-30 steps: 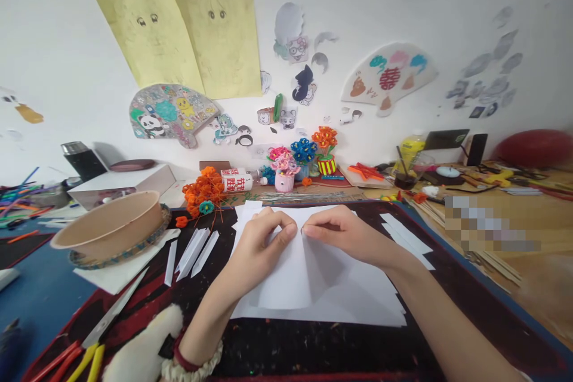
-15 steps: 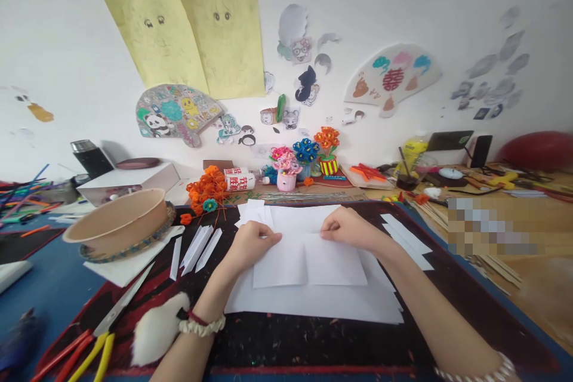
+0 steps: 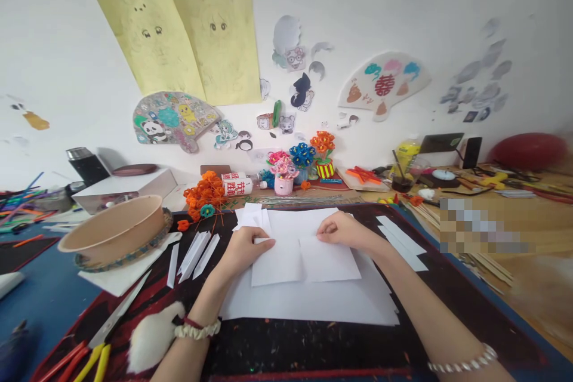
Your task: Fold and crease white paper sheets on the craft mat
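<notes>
A white sheet of paper (image 3: pixel 277 267) with a crease down its middle is held by its far edge, above a stack of larger white paper (image 3: pixel 308 305). My left hand (image 3: pixel 247 249) pinches the sheet near its far left corner, thumb on top. Towards the right half of the same edge, my right hand (image 3: pixel 342 230) grips it between thumb and curled fingers. Small white paper pieces (image 3: pixel 251 216) lie just beyond my left hand. Folded paper strips (image 3: pixel 195 255) rest to the left, and flat white strips (image 3: pixel 401 242) to the right.
Scissors (image 3: pixel 117 313) with red and yellow handles lie open at the front left, beside a white fluffy item (image 3: pixel 153 340). A beige oval bowl (image 3: pixel 111 230) stands behind them. Orange craft flowers (image 3: pixel 206 194) and a pink flower pot (image 3: pixel 283 184) line the back.
My left hand has shifted slightly left along the sheet's far edge. My right hand keeps its grip almost unchanged. The camera view has tilted up a little.
</notes>
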A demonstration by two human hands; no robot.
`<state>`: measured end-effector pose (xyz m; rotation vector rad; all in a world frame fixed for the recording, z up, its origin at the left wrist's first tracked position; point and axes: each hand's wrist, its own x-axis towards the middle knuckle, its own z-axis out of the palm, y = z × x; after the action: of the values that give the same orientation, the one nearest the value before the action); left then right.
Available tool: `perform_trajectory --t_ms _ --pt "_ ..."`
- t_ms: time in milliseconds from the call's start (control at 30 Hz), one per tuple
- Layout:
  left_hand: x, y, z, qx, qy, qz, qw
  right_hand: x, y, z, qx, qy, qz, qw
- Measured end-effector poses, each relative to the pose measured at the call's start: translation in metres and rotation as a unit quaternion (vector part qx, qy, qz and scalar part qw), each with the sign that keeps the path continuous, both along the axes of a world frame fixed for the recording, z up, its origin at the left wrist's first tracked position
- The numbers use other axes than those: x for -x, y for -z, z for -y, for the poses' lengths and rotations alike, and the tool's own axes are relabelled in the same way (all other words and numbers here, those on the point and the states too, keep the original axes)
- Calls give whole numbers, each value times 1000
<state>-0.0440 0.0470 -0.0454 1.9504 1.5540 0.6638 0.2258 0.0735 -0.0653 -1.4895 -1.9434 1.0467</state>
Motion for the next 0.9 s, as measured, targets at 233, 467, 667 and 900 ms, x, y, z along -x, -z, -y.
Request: perform_trajectory --t_ms 233,467,667,900 --pt "4 -1 0 -10 -22 -16 1000 -14 8 -9 11 8 -28 1000" --pt "7 -5 0 -5 -10 -22 1000 -21 3 -7 10 -13 -57 998" --pt "9 -7 1 -12 -36 -39 999 -26 -1 -7 9 -20 -62 998" --pt "12 -9 0 -8 -37 -53 998 -29 2 -8 -18 -10 -45 999"
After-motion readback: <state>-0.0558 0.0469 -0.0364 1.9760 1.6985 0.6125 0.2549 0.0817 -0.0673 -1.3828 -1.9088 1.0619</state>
